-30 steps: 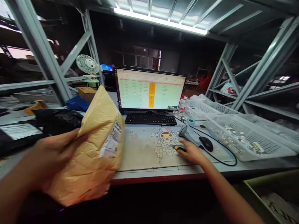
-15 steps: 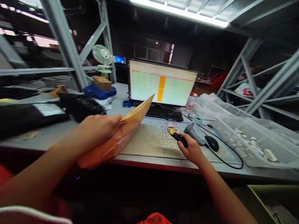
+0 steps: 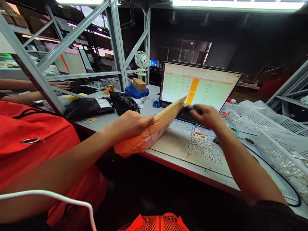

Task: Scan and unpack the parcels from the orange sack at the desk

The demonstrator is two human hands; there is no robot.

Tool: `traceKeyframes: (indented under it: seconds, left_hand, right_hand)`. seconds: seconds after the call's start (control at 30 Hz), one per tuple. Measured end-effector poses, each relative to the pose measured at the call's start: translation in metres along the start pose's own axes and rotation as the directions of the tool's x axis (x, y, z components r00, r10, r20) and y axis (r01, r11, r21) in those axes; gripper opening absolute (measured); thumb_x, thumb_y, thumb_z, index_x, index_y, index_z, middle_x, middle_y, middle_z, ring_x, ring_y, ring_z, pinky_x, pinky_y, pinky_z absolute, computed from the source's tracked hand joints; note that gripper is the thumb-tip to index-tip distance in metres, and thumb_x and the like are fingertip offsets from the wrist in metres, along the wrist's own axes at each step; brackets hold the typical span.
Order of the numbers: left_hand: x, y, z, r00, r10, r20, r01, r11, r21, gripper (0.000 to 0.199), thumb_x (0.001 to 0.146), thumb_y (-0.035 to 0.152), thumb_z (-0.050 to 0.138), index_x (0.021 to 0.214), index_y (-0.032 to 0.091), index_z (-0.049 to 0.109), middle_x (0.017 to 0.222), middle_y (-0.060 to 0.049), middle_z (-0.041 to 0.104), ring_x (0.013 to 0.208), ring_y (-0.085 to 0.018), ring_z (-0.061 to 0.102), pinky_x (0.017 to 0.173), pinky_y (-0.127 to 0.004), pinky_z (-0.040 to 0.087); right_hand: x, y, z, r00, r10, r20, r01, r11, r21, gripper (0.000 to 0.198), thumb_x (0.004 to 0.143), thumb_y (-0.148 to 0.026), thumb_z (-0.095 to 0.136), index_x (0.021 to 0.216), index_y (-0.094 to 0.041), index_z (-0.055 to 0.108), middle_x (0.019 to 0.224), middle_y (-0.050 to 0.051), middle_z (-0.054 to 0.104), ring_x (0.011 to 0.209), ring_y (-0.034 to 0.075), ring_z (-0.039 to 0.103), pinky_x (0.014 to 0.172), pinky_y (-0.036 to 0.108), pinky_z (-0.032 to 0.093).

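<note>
My left hand (image 3: 134, 123) is closed on the edge of an orange mailer bag (image 3: 154, 136), holding it tilted over the front edge of the desk. The bag's far corner points up toward the monitor. My right hand (image 3: 209, 116) is wrapped round a utility knife (image 3: 196, 109) with a dark handle and a yellow front part. The knife's front end is at the raised corner of the bag; motion blur hides whether it touches. Beneath my right forearm lies a desk mat (image 3: 178, 150) with a cartoon print.
A monitor (image 3: 197, 86) stands behind a black keyboard (image 3: 185, 115). White plastic baskets (image 3: 281, 144) line the right side. Black parcels (image 3: 89, 107), a blue parcel (image 3: 137, 93) and a small carton (image 3: 139, 84) lie left. Beyond the metal frame (image 3: 117, 48) are another person's hands (image 3: 59, 85).
My right hand has lifted the knife from above the mat up to the bag's far corner. The camera view has turned left, bringing in the neighbouring workstation.
</note>
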State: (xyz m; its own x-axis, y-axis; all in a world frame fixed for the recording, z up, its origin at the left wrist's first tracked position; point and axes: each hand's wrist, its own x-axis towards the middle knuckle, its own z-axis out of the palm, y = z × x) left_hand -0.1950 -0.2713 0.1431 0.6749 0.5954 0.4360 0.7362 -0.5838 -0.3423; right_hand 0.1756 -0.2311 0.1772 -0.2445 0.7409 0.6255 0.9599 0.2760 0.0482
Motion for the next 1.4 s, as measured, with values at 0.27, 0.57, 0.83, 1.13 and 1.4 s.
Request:
traceKeyframes:
  seconds: [0.27,0.57,0.83,1.13,1.4]
  left_hand:
    - [-0.008,-0.027,-0.010,0.957,-0.280,0.070,0.281,0.960,0.003,0.037,0.104,0.046,0.044,0.104,0.020,0.070,0.082,-0.009,0.073,0.075,-0.027,0.072,0.074,-0.033,0.050]
    - [0.044,-0.005,-0.019,0.926,-0.377,-0.027,0.367,0.914,-0.171,0.035,0.104,0.047,0.053,0.110,0.020,0.074,0.105,-0.012,0.077,0.095,-0.031,0.073,0.085,-0.038,0.053]
    - [0.047,0.017,-0.005,0.955,-0.245,-0.167,0.204,0.951,-0.231,0.050,0.107,0.046,0.039,0.092,0.020,0.079,0.090,-0.008,0.077,0.082,-0.024,0.071,0.070,-0.031,0.047]
    - [0.023,0.005,-0.001,0.935,-0.273,-0.226,0.212,0.942,-0.261,0.054,0.107,0.044,0.031,0.089,0.018,0.074,0.092,-0.010,0.076,0.085,-0.024,0.071,0.067,-0.032,0.042]
    - [0.035,-0.002,-0.003,0.869,-0.476,-0.134,0.418,0.853,-0.313,0.050,0.102,0.048,0.039,0.079,0.021,0.076,0.088,-0.010,0.079,0.086,-0.028,0.072,0.069,-0.034,0.040]
  right_hand:
    - [-0.073,0.072,0.034,0.894,0.419,0.158,-0.376,0.894,-0.241,0.047,0.102,-0.053,0.053,0.131,-0.021,0.072,0.111,0.016,0.077,0.101,0.033,0.073,0.080,0.039,0.052]
    - [-0.149,0.051,0.076,0.841,0.361,0.402,-0.266,0.924,-0.274,0.044,0.102,-0.043,0.053,0.124,-0.011,0.073,0.124,0.023,0.070,0.116,0.038,0.068,0.098,0.049,0.055]
    - [-0.060,-0.072,0.038,0.935,-0.298,-0.190,0.335,0.919,0.208,0.043,0.105,-0.033,0.051,0.144,-0.019,0.061,0.147,0.013,0.061,0.138,0.028,0.054,0.120,0.048,0.044]
    - [-0.011,-0.137,0.058,0.910,-0.373,-0.182,0.403,0.897,0.179,0.065,0.100,-0.037,0.061,0.158,-0.012,0.045,0.160,0.015,0.048,0.144,0.034,0.041,0.118,0.048,0.037]
    - [-0.009,-0.160,0.035,0.896,-0.426,-0.129,0.427,0.904,-0.015,0.026,0.105,-0.039,0.059,0.108,-0.016,0.072,0.108,0.013,0.072,0.111,0.031,0.054,0.103,0.046,0.034]
